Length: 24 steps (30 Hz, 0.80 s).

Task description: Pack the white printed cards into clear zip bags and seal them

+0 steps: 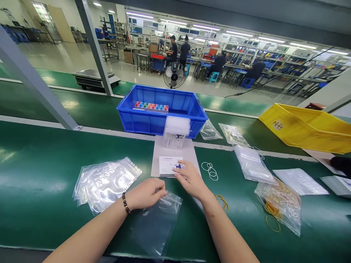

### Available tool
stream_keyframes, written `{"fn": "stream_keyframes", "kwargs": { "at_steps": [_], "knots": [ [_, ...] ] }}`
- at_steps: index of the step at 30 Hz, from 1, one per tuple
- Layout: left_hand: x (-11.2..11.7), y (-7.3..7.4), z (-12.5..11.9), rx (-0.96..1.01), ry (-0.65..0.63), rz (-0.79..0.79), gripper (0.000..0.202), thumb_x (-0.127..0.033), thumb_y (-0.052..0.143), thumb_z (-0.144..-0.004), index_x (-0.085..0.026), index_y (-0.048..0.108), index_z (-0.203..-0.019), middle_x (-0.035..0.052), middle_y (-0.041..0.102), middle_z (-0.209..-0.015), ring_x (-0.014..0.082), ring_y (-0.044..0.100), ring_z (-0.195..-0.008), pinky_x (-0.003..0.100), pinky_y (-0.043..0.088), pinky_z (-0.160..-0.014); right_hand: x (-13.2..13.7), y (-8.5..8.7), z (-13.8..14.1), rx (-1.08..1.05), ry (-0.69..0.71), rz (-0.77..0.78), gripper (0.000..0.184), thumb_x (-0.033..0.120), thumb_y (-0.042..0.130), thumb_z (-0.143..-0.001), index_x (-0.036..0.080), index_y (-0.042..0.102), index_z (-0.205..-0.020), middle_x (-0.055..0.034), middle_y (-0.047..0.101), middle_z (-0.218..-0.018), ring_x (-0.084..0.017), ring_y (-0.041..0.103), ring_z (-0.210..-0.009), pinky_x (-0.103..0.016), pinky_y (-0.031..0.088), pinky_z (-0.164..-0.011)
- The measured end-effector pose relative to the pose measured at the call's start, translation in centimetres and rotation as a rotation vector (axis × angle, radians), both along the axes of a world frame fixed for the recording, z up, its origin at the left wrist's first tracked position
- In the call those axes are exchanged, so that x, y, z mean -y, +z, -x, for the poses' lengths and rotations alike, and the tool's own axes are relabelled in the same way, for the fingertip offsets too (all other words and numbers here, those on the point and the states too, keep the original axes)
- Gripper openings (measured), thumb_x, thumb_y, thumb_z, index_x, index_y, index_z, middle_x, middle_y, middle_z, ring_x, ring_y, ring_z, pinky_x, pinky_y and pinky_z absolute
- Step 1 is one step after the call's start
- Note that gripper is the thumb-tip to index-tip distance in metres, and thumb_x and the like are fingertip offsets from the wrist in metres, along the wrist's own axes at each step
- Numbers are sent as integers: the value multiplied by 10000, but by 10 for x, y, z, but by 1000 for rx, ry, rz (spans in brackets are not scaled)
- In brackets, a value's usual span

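Note:
My left hand (146,193) pinches the top edge of a clear zip bag (157,223) that lies flat on the green belt (38,175) in front of me. My right hand (190,179) rests with fingers stretched out on a small stack of white printed cards (168,166), which sits on a grey sheet (189,151). Just behind the cards stands a white box (174,140) under a bundle of clear bags (177,126).
A pile of empty zip bags (105,180) lies left. A blue bin (161,109) with a coloured strip stands behind the sheet. Rubber bands (210,170), a bag of yellow bands (281,204) and more clear bags (252,164) lie right. A yellow bin (307,126) sits far right. Workers sit in the background.

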State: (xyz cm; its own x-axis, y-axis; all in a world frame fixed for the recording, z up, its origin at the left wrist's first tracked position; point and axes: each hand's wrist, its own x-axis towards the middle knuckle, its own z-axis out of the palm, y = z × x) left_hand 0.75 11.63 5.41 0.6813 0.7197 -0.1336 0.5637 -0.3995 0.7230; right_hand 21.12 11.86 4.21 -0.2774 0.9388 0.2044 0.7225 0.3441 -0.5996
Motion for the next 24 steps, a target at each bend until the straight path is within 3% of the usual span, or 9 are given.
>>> {"fn": "stream_keyframes", "kwargs": {
  "at_steps": [3, 7, 11, 14, 18, 24],
  "knots": [
    [1, -6, -1, -36, -62, -40, 118, -162, 417, -770, -169, 471, -665, -6, 526, -698, 134, 476, -683, 237, 367, -635, -13, -25, -3, 158, -160, -114, 190, 279, 546, -753, 211, 690, -855, -129, 482, -1189, -310, 412, -1127, -528, 332, -901],
    [-2, -13, 1, 2, -96, -73, 133, -117, 439, -754, -165, 507, -651, 3, 549, -706, 136, 498, -722, 238, 388, -680, -24, -45, -15, 135, -430, -137, 283, 311, 557, -729, 172, 653, -957, -157, 552, -1088, -290, 530, -987, -451, 438, -786],
    [-4, -18, 2, 24, -129, -149, 144, -119, 460, -757, -160, 534, -640, 10, 553, -686, 140, 497, -707, 247, 394, -672, -32, -46, -24, -100, -545, -42, 347, 280, 583, -664, 167, 612, -991, -84, 646, -792, -220, 600, -705, -351, 482, -629],
    [-2, -17, 1, 31, -159, -181, 148, -118, 457, -765, -157, 533, -644, 15, 550, -691, 140, 491, -707, 250, 397, -671, -33, -38, -26, -444, -627, 17, 325, 276, 558, -655, 140, 608, -946, -78, 650, -799, -188, 593, -640, -332, 493, -591],
    [-1, -12, 1, 46, -190, -165, 148, -118, 453, -771, -155, 537, -655, 23, 563, -715, 140, 492, -721, 253, 400, -675, -27, -23, -21, -881, -568, 126, 320, 338, 602, -629, 139, 599, -879, -60, 652, -808, -154, 590, -591, -300, 504, -526],
    [-5, -7, 7, 152, -135, -159, 171, -151, 448, -792, -168, 566, -670, 27, 585, -709, 150, 496, -758, 265, 407, -708, -13, -10, -20, -847, -332, 269, 264, 359, 658, -607, 156, 650, -775, -19, 643, -708, -125, 570, -535, -271, 489, -493]
  ]
}}
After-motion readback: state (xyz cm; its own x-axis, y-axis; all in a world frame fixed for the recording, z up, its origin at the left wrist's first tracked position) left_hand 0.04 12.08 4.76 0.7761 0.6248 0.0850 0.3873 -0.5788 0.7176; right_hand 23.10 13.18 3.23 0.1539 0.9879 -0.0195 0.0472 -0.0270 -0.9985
